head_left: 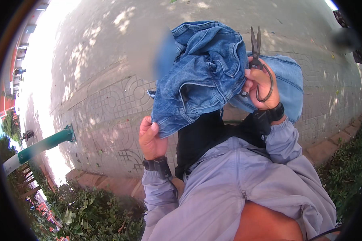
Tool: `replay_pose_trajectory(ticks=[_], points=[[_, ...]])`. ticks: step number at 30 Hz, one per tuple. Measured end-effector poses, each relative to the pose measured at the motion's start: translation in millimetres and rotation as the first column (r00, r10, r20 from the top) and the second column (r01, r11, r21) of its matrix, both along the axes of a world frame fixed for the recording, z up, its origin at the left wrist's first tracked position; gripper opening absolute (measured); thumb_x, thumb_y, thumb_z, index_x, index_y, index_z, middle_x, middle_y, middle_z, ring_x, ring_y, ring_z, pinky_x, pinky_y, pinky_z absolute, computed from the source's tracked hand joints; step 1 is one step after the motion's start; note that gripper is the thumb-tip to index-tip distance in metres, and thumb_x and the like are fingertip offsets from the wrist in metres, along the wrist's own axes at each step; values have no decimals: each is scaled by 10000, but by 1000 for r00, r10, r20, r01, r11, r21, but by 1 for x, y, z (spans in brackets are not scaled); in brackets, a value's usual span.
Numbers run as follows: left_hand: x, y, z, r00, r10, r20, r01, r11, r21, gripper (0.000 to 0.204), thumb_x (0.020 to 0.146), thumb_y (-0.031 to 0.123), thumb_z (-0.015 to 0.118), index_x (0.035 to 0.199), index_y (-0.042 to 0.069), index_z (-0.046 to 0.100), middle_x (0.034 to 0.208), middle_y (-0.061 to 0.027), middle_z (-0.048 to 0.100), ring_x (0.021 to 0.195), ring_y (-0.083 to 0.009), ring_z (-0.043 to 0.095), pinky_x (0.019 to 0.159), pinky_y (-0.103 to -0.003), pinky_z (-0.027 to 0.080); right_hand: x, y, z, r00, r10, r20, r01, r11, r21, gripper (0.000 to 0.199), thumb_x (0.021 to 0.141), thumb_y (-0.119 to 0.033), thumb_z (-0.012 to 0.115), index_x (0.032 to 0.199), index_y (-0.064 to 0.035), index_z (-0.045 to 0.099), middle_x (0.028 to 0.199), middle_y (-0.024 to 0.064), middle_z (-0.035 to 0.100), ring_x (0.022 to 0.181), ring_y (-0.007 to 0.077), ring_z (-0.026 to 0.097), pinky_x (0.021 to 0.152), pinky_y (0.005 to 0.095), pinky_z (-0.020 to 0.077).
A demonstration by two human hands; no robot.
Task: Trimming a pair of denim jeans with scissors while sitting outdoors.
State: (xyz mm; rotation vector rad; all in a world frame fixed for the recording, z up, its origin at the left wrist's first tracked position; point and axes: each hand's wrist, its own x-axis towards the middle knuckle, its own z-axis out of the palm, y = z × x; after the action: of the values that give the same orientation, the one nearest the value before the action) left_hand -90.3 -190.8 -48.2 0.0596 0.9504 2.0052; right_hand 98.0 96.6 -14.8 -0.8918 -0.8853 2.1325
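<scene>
Blue denim jeans are bunched up over my knees, with folds and seams showing. My left hand pinches the lower left corner of the denim between thumb and fingers. In my right hand are dark metal scissors, their handle loops around the palm and their slightly parted blades pointing away from me. The fingertips of that same hand also touch the right edge of the denim. A lighter blue denim piece lies behind my right hand, partly hidden by it.
Patterned paving spreads out ahead and to both sides. A green and white post stands at the left. Leafy shrubs grow behind a low brick edging. A blurred patch covers the area left of the jeans.
</scene>
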Motion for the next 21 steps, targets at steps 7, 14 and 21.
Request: replay_pose_trajectory(ticks=[7,14,21], points=[[0,-5,-2,1000,-2,21,2,1000,-5,201,865,75,674,1039,30,582,1083,-116,684,1011,-239,658,959,-425,495,3,3,-5,1000,0,-4,0,1000,-11,314,802,6,629,1103,-19,542,762,30,547,535,117,520,464,278,443],[1,1,15,998,-51,20,51,999,0,309,790,1,686,1079,24,580,1089,-106,676,1027,-234,653,996,-414,475,5,6,-7,999,-14,30,14,999,-29,310,800,-37,637,1096,-30,545,765,21,541,547,111,513,480,275,428],[-1,-7,5,991,38,-132,-42,999,-33,446,722,-138,638,1140,4,579,1275,-147,579,1214,-251,536,1074,-437,408,7,4,-9,999,2,49,-2,1000,-15,300,807,-51,632,1094,-35,549,768,14,539,552,107,506,487,269,422]])
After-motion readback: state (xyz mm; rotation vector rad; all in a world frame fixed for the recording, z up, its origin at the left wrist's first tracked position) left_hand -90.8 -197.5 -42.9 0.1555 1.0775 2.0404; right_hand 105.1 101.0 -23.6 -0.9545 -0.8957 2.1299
